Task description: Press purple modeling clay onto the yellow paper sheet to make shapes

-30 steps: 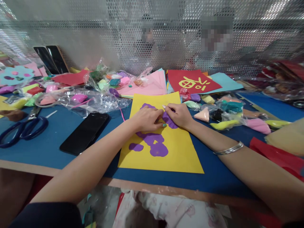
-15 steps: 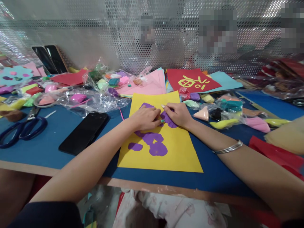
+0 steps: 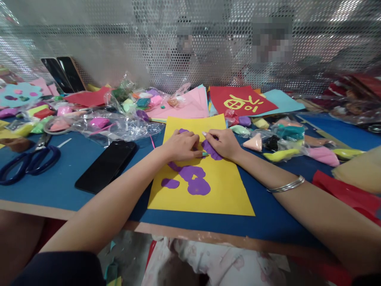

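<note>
A yellow sheet of paper (image 3: 226,194) lies before me, with flattened purple clay shapes (image 3: 199,186) stuck on it. My left hand (image 3: 185,145) rests on the sheet's upper part with its fingers curled down, partly covering purple clay. A small teal tip (image 3: 204,154) shows at its thumb; I cannot tell whether it is a nail or a held piece. Just to the right, my right hand (image 3: 224,143) is closed and lies against another purple clay patch (image 3: 212,151). What its fingers hold, if anything, is hidden. The hands are close together but apart.
A black phone (image 3: 105,167) and blue-handled scissors (image 3: 29,161) lie to the left. Bagged coloured clay (image 3: 288,131) is spread right and behind. A red sheet with yellow characters (image 3: 242,101) is at the back, before a perforated metal screen (image 3: 160,47). People are beyond it.
My left hand has shifted slightly, its fingers more drawn in, and the teal tip sits a little lower. The right hand stays in place on the purple clay.
</note>
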{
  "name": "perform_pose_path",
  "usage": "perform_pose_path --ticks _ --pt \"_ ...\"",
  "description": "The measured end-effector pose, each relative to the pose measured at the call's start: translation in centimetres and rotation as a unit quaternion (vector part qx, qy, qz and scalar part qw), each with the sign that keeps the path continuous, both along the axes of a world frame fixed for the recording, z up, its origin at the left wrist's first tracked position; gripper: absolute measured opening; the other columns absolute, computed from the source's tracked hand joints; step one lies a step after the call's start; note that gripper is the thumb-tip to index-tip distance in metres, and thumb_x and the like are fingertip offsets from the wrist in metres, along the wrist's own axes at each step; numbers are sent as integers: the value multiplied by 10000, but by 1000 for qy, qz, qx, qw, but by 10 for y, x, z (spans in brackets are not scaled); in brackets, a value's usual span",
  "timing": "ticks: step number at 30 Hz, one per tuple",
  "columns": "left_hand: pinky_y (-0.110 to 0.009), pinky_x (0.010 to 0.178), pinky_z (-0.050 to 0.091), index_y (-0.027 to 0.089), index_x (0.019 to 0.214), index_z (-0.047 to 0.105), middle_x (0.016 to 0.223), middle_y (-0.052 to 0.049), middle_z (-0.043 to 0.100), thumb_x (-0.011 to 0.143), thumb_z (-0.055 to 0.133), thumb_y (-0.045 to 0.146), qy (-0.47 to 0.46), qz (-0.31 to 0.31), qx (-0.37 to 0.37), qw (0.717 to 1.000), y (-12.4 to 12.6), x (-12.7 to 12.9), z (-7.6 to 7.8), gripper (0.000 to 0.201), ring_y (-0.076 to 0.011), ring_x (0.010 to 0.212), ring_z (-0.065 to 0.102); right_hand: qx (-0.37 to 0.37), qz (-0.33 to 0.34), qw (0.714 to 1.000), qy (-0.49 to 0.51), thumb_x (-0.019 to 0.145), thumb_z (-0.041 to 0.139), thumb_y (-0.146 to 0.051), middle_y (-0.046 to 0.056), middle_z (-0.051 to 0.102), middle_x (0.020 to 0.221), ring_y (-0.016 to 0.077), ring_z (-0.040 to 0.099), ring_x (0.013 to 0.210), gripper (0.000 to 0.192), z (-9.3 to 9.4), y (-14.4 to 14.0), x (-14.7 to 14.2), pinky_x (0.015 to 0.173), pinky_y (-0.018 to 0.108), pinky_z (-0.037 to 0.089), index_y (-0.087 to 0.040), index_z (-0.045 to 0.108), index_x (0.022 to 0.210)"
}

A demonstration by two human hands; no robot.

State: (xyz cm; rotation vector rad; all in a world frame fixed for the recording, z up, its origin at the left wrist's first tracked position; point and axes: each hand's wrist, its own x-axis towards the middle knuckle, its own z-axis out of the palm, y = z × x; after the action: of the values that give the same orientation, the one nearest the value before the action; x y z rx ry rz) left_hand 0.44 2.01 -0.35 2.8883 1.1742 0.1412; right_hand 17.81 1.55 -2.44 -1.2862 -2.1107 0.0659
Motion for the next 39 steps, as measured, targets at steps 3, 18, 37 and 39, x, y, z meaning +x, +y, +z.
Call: perform_pose_path --ticks 3,18,37,39 --pt "-355 758 301 174 796 478 900 -47 564 738 432 532 -14 16 -41 999 1 -1 1 366 -201 839 495 -2 -2 1000 -3 818 379 -350 -17 408 477 79 377 478 353 0 0 0 500 233 212 -168 384 516" --pt "-331 734 298 186 755 423 854 -28 534 679 488 582 -27 19 -49 998 4 -4 2 409 -184 825 467 -15 -3 1000 -24 819 377 -348 -10 444 477 77 360 467 361 1 2 0 492 239 203 -169 409 508" --pt "-346 712 324 188 753 429 876 -43 519 650 506 560 -7 16 -58 998 6 -6 5 394 -192 832 460 -39 -5 997 -60 806 393 -342 -11 454 462 74 358 454 366 -1 3 0 483 236 184 -162 453 494" --pt "-347 710 324 190 754 438 871 -38 520 651 506 552 -8 10 -58 998 6 -7 6 382 -188 824 459 -44 -8 997 -66 806 393 -348 -9 454 459 75 363 453 369 -1 4 0 482 235 183 -161 459 494"
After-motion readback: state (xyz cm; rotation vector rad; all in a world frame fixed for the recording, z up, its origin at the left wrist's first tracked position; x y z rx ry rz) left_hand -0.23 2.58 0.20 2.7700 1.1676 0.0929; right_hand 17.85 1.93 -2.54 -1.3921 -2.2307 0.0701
